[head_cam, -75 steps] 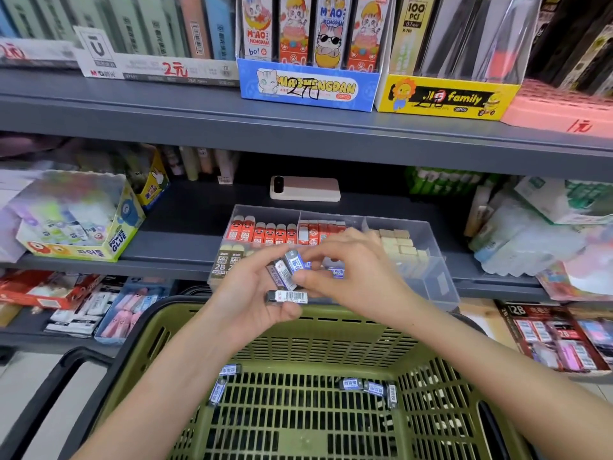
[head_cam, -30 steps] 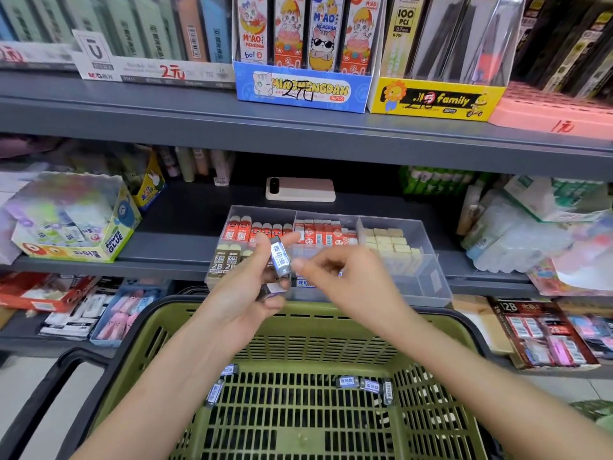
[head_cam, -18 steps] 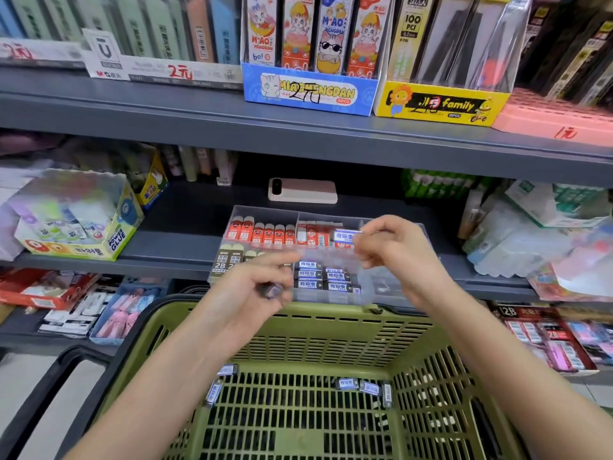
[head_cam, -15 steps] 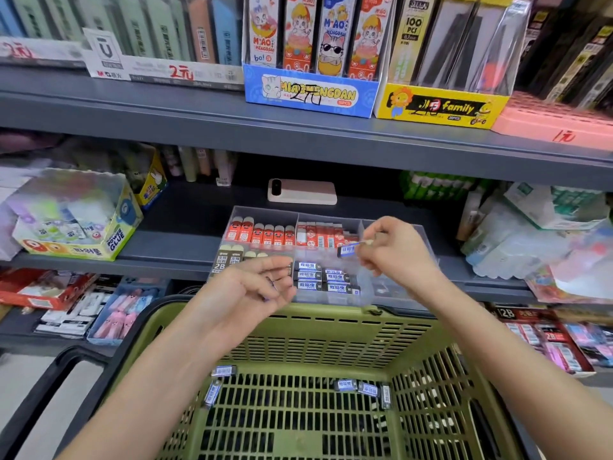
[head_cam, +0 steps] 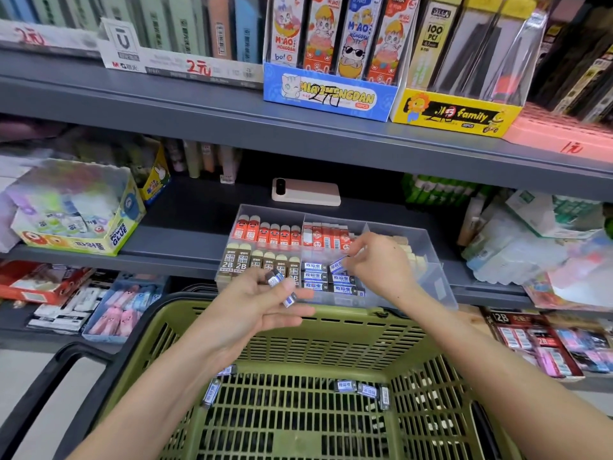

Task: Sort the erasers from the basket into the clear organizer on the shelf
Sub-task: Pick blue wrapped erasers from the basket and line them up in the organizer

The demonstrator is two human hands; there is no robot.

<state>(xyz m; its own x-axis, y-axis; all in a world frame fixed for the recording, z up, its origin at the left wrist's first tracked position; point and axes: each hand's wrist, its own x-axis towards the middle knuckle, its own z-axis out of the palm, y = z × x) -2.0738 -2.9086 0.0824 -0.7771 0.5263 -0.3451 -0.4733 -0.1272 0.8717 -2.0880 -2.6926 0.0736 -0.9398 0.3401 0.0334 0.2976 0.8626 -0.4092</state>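
The clear organizer (head_cam: 428, 257) stands on the middle shelf, its compartments holding red, brown and blue-labelled erasers. My right hand (head_cam: 378, 263) is over the front middle compartment and pinches one blue-labelled eraser (head_cam: 337, 264) just above the rows of like erasers (head_cam: 326, 283). My left hand (head_cam: 255, 307) hovers above the rim of the green basket (head_cam: 441, 376), fingers mostly straight, with two dark erasers (head_cam: 280, 287) held between thumb and fingers. Several more erasers (head_cam: 361, 390) lie on the basket floor.
A pink phone (head_cam: 306, 191) lies at the back of the shelf behind the organizer. A glue box (head_cam: 79, 224) stands at the left, plastic-wrapped goods (head_cam: 530, 247) at the right. Packaged stationery fills the shelf above and the lower shelf at both sides.
My right hand took one eraser from the left hand, carried it over the organizer and lowered it to the front middle compartment. The left hand stayed above the basket rim and loosened its fingers.
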